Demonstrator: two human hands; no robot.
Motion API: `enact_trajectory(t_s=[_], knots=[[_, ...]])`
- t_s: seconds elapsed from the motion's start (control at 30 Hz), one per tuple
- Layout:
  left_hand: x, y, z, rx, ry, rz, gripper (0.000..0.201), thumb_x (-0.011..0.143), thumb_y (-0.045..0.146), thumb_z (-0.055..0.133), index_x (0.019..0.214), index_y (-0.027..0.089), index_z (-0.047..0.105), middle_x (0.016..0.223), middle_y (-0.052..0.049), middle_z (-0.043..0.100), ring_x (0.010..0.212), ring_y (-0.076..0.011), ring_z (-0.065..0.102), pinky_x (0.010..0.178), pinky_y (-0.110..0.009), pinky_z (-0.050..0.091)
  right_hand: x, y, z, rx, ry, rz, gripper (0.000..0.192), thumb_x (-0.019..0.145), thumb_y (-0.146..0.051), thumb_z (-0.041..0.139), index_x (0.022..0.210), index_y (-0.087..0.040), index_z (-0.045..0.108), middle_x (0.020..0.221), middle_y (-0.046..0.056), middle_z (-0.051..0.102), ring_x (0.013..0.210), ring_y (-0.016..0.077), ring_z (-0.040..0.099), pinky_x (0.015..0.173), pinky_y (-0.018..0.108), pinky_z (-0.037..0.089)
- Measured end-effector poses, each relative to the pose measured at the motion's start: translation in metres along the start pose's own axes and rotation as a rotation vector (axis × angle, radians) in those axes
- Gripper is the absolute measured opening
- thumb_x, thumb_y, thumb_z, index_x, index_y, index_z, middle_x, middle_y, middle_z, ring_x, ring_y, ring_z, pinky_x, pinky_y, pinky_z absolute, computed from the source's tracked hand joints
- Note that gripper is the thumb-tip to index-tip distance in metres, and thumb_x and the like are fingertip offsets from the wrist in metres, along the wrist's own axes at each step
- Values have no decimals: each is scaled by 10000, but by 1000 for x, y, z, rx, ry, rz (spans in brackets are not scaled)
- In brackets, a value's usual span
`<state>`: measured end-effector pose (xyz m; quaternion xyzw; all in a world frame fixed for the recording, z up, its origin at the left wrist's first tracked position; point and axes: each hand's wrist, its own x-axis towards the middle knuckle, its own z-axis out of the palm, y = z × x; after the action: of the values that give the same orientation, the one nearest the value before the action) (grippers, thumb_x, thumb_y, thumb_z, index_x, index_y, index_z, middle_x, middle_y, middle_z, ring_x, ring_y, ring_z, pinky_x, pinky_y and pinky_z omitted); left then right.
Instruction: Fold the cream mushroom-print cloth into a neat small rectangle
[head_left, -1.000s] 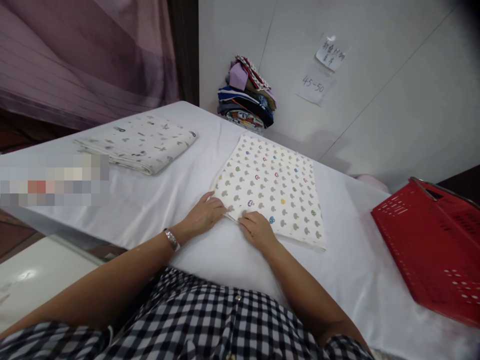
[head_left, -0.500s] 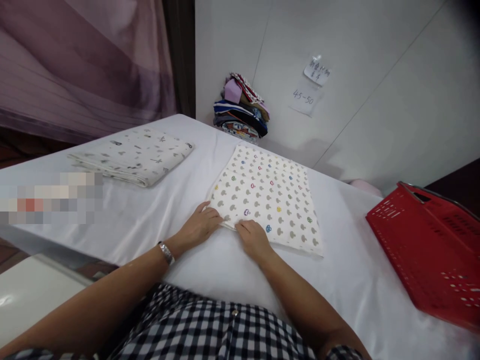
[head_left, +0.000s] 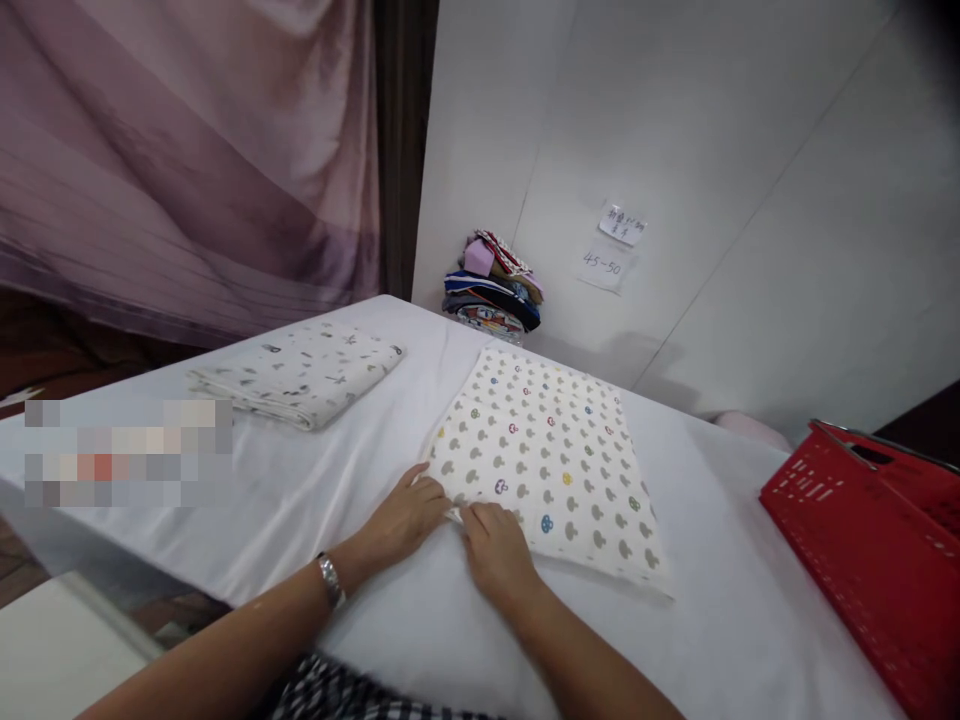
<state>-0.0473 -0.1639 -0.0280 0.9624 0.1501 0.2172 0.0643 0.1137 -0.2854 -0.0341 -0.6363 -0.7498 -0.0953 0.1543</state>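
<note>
A white cloth with grey and coloured mushroom prints (head_left: 536, 455) lies folded and flat on the table in front of me. At its near left corner, my left hand (head_left: 409, 515) has its fingers closed on the edge, the thumb lying along the left side. Just beside it, my right hand (head_left: 499, 550) pinches the near edge, and a small bit of fabric is raised between the two hands. The fingertips are partly hidden. Farther left rests a second folded white cloth with grey prints (head_left: 307, 375), apart from both hands.
The table (head_left: 300, 510) has a white cover. On the right stands a red plastic basket (head_left: 847, 540). A stack of folded fabrics (head_left: 495, 290) sits beyond the far edge by the wall, near paper signs (head_left: 604, 262). A blurred-out patch (head_left: 127, 455) covers the table's left end.
The view has tilted up, so everything sits lower in the picture. My right hand has come closer to my left along the cloth's near edge. The cloth keeps its place on the table.
</note>
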Motion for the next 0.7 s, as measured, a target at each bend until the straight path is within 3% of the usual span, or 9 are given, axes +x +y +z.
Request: enact_trajectory(t_s=[0.17, 0.33, 0.47, 0.57, 0.7], knots=[[-1, 1, -1, -23, 18, 3, 204, 907, 192, 416, 857, 217, 613, 767, 16, 584, 801, -132, 536, 1065, -442, 226, 12, -5, 10, -61, -35, 20, 293, 851, -80, 464, 1119, -156, 554, 936, 75, 589, 831, 212, 513, 682, 327, 390], [1, 1, -18, -124, -12, -28, 90, 843, 232, 533, 850, 228, 623, 793, 23, 607, 819, -131, 562, 1060, -440, 247, 14, -4, 15, -53, -5, -22, 259, 800, -49, 482, 1015, -157, 579, 884, 60, 571, 783, 205, 502, 641, 312, 365], [7, -15, -25, -204, 77, -120, 186, 854, 357, 531, 899, 218, 646, 941, -39, 639, 925, -166, 575, 968, -391, 376, 11, -3, 20, -37, 62, -31, 289, 784, -30, 467, 1016, -165, 575, 892, 62, 568, 777, 206, 487, 643, 314, 359], [19, -33, -22, -244, 147, -353, 290, 875, 405, 458, 943, 195, 647, 1014, -81, 641, 940, -193, 587, 836, -341, 463, 11, -2, 21, -41, 87, -35, 318, 775, -12, 454, 1031, -160, 570, 871, 63, 567, 770, 206, 474, 640, 314, 355], [46, -53, -18, -394, 57, -821, 388, 853, 441, 420, 1041, 167, 620, 1000, -91, 671, 895, -213, 620, 807, -320, 462, 10, -1, 22, -2, 115, -40, 345, 763, -4, 441, 1040, -171, 561, 862, 57, 562, 751, 196, 456, 631, 305, 340]])
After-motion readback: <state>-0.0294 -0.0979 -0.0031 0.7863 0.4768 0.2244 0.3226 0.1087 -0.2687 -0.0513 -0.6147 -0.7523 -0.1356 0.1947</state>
